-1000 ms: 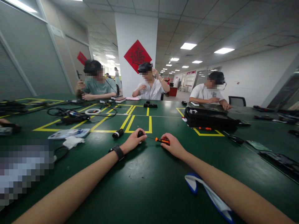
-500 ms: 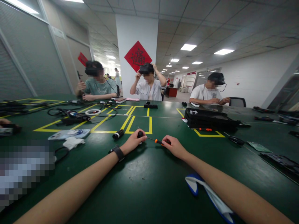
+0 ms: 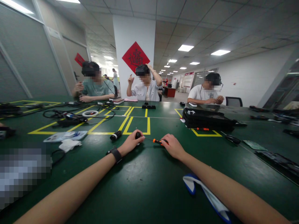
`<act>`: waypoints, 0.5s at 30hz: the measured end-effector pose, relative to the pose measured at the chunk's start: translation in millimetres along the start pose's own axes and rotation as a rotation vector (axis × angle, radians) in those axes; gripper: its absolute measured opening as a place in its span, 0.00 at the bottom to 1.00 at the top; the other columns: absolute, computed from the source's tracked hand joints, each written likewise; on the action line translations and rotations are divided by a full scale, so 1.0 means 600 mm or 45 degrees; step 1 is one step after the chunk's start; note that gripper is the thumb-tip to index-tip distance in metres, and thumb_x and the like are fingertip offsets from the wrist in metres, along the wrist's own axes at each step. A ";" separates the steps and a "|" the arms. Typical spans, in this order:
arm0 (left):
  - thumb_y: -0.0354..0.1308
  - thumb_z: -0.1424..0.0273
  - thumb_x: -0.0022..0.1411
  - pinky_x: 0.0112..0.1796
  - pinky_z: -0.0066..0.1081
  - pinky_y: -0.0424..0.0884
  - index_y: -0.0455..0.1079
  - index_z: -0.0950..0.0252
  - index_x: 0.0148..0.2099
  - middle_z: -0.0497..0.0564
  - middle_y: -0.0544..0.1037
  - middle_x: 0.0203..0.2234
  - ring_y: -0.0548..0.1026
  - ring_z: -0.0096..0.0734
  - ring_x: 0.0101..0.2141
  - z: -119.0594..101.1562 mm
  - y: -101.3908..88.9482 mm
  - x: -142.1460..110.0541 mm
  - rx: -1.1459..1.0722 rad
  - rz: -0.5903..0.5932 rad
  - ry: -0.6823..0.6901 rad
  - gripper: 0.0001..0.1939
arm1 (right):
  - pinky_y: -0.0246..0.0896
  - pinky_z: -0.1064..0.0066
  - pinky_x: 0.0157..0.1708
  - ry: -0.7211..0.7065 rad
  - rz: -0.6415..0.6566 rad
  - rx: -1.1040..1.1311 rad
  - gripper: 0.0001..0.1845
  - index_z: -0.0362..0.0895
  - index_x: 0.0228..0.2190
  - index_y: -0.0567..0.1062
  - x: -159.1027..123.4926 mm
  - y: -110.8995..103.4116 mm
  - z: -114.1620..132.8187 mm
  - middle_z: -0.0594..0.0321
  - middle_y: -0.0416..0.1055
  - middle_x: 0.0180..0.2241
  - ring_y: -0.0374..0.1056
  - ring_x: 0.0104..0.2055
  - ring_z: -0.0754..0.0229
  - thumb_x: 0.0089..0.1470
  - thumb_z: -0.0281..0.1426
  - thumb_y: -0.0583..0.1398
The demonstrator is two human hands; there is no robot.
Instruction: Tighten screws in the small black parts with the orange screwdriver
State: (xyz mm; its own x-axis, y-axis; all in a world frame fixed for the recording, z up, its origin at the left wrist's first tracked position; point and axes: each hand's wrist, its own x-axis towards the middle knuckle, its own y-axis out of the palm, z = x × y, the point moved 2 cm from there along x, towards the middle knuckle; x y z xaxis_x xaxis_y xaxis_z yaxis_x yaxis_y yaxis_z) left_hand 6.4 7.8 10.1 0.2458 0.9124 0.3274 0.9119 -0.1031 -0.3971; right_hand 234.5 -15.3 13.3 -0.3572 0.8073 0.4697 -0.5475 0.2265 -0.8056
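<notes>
My left hand (image 3: 132,141) is closed around a small black rounded part (image 3: 138,135), whose exact kind I cannot make out. A screwdriver (image 3: 157,141) with an orange and black handle lies in the fingers of my right hand (image 3: 172,145). Its thin shaft points left and reaches the black part at my left fingertips; whether the tip sits in a screw is too small to tell. Just left of my left hand, a black cylindrical piece (image 3: 116,135) rests on the green table (image 3: 149,183).
Cables (image 3: 70,116) and a white ring (image 3: 90,114) lie at the left. White tissue (image 3: 70,144) is nearer. Black trays (image 3: 207,119) stand right of centre, beside an orange screwdriver (image 3: 202,128). A blue-edged white strap (image 3: 205,193) lies under my right forearm. Several people sit opposite.
The whole view has shifted slightly, moving things a little left. Both my hands keep their hold. The person opposite in the middle has lowered one hand from the headset.
</notes>
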 end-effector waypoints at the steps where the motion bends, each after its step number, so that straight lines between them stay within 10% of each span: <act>1: 0.53 0.61 0.52 0.29 0.26 0.64 0.63 0.64 0.37 0.45 0.70 0.26 0.68 0.26 0.27 0.001 0.000 0.000 -0.006 0.003 -0.004 0.13 | 0.54 0.68 0.39 0.002 0.025 -0.030 0.13 0.43 0.31 0.72 0.000 0.001 -0.001 0.58 0.65 0.34 0.60 0.39 0.60 0.56 0.33 0.50; 15: 0.53 0.59 0.53 0.29 0.26 0.63 0.62 0.64 0.36 0.45 0.70 0.24 0.68 0.26 0.26 -0.002 0.001 0.000 -0.017 0.024 -0.005 0.14 | 0.56 0.67 0.39 -0.032 0.004 0.116 0.11 0.43 0.36 0.67 0.000 0.008 -0.007 0.60 0.65 0.35 0.60 0.38 0.60 0.48 0.32 0.58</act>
State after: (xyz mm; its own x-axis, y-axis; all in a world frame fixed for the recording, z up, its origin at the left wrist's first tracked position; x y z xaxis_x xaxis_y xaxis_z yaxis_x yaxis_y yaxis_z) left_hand 7.3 7.6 10.9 0.2616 0.9117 0.3167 0.9114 -0.1254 -0.3919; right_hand 234.9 -12.0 7.8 -0.3773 0.7937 0.4772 -0.6127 0.1725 -0.7713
